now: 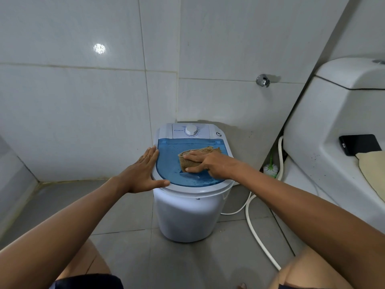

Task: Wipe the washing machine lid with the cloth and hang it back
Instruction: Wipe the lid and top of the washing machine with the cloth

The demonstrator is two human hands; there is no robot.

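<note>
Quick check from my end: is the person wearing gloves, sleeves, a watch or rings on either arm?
No. The left hand and right hand are both bare, with no gloves, rings or watch visible. Both forearms are uncovered along all of their visible length, with no sleeve in view. The only clothing showing is dark fabric over the lap at the bottom edge.

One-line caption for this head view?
Right hand presses a brown cloth on the washing machine's blue lid; left hand steadies the rim.

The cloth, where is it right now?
In the head view the cloth lies on the blue lid, right of centre, pressed flat under the right hand.
</note>
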